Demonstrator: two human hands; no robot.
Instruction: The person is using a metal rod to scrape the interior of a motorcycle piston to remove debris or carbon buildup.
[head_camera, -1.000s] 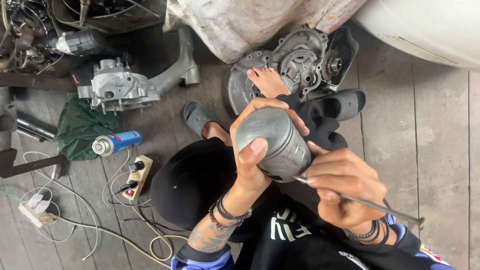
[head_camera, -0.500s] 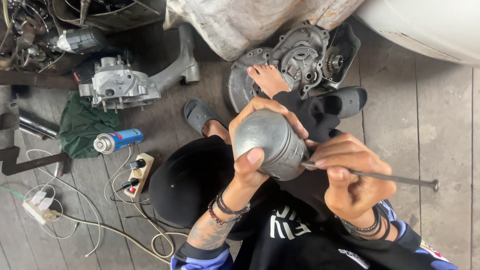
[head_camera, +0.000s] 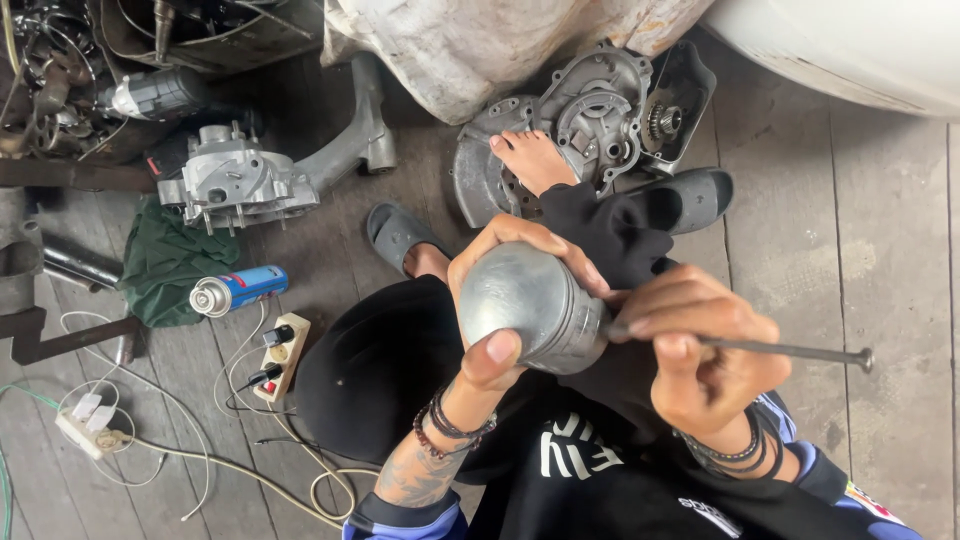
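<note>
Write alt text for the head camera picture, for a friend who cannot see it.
Seen from above, a seated person's left hand grips a grey metal piston while the right hand holds a thin metal rod against its side. Engine parts, a spray can and a power strip lie on the wooden floor.

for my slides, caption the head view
Left hand grips a grey metal piston while right hand works a thin rod against it.

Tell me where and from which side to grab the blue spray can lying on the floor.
Grip the blue spray can around the middle of its body, coming down from above. It lies on its side on the wooden floor, so the round body is open on top. Its capped end points left toward the green cloth, and the power strip sits just below, so a sideways approach looks more cramped.
</note>
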